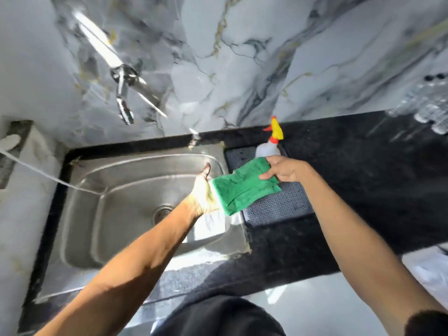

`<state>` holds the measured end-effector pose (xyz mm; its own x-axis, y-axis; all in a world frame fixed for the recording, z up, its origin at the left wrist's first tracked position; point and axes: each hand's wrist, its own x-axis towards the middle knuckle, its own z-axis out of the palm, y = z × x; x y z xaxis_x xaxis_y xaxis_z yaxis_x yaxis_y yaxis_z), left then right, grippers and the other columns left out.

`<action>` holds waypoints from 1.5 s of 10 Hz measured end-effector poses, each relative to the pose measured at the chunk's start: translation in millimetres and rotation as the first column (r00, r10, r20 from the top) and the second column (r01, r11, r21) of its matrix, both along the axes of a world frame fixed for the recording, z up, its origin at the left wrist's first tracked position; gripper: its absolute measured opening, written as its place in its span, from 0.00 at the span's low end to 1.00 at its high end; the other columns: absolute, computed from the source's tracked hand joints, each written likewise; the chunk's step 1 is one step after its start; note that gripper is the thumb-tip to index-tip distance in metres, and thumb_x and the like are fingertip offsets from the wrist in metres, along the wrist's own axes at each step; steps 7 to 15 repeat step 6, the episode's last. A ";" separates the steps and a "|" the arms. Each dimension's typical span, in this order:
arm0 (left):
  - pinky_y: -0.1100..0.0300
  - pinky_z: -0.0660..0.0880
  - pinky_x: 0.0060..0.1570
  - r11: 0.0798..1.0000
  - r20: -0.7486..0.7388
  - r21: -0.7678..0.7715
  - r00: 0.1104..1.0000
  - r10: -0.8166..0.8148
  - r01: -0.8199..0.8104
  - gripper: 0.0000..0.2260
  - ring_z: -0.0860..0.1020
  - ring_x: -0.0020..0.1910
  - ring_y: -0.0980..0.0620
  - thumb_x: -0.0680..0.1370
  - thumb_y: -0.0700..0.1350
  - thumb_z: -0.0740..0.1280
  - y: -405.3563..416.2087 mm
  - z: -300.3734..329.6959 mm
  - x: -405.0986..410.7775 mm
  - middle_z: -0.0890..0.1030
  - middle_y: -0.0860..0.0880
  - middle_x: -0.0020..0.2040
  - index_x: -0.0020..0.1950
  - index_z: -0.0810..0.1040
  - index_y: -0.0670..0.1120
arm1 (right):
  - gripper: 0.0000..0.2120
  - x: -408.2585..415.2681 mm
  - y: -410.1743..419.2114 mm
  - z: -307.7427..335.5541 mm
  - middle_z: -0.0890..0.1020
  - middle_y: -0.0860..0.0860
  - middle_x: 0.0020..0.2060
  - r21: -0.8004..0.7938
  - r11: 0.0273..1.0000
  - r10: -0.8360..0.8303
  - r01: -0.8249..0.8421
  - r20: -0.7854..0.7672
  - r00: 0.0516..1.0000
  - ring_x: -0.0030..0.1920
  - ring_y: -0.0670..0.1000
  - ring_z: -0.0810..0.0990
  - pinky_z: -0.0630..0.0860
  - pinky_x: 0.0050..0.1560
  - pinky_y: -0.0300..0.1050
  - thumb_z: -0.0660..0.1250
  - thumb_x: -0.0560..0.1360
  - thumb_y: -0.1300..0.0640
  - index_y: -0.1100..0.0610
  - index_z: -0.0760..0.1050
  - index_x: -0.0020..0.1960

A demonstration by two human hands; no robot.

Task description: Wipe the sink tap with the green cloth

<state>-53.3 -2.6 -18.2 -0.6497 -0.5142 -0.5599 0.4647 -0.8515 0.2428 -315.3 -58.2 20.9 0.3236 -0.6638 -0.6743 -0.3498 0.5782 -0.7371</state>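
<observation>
The tap (124, 98) is shiny chromed metal, catching bright glints. The sink (80, 214) is brushed steel, dull-sheened with fine scuffs. The cloth (238, 191) is green, soft and matt, a fuzzy weave. The wall (242, 57) is glossy marble-look tile. The desk (363, 190) is dark speckled stone, fairly polished. The mat (278, 204) looks like textured dark rubber. The spray bottle (266, 149) is cloudy plastic.

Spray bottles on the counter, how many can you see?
1. A translucent plastic spray bottle with a yellow-and-red trigger head stands on the black perforated mat, just behind the right hand. Others may lie outside the frame.
</observation>
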 end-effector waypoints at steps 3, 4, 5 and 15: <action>0.48 0.70 0.71 0.996 0.361 0.040 0.931 0.057 -0.077 0.34 0.75 0.70 0.38 0.83 0.64 0.54 9.5 -30.4 -96.8 0.80 0.36 0.63 0.72 0.71 0.35 | 0.26 -72.3 46.9 -45.8 0.77 0.59 0.70 -0.068 0.967 -0.250 0.246 -0.444 0.861 0.71 0.61 0.77 0.74 0.71 0.56 0.70 0.80 0.71 0.65 0.68 0.76; 0.56 0.77 0.62 0.957 0.696 -0.290 0.679 0.234 -0.032 0.23 0.80 0.61 0.38 0.86 0.50 0.59 13.7 -29.6 -103.1 0.83 0.36 0.60 0.74 0.72 0.35 | 0.22 -62.9 51.3 -50.2 0.77 0.62 0.70 -0.158 0.987 -0.138 0.037 -0.698 0.702 0.70 0.63 0.78 0.77 0.69 0.56 0.71 0.80 0.61 0.64 0.70 0.72; 0.54 0.70 0.72 0.693 0.774 -0.632 0.335 0.537 0.348 0.17 0.75 0.71 0.40 0.85 0.42 0.61 19.9 -19.4 -80.8 0.78 0.38 0.70 0.72 0.75 0.38 | 0.26 -15.4 49.6 -42.4 0.74 0.61 0.73 -0.421 0.878 -0.202 -0.227 -0.757 0.622 0.74 0.63 0.73 0.74 0.71 0.57 0.69 0.82 0.53 0.61 0.66 0.75; 0.46 0.62 0.80 0.394 0.613 -0.688 0.198 0.765 0.609 0.19 0.63 0.80 0.40 0.85 0.43 0.60 23.8 -10.0 -61.1 0.72 0.40 0.77 0.75 0.72 0.40 | 0.29 34.6 47.4 -37.7 0.62 0.62 0.81 -0.674 0.618 -0.308 -0.404 -0.681 0.664 0.83 0.64 0.57 0.60 0.82 0.62 0.64 0.84 0.50 0.60 0.61 0.81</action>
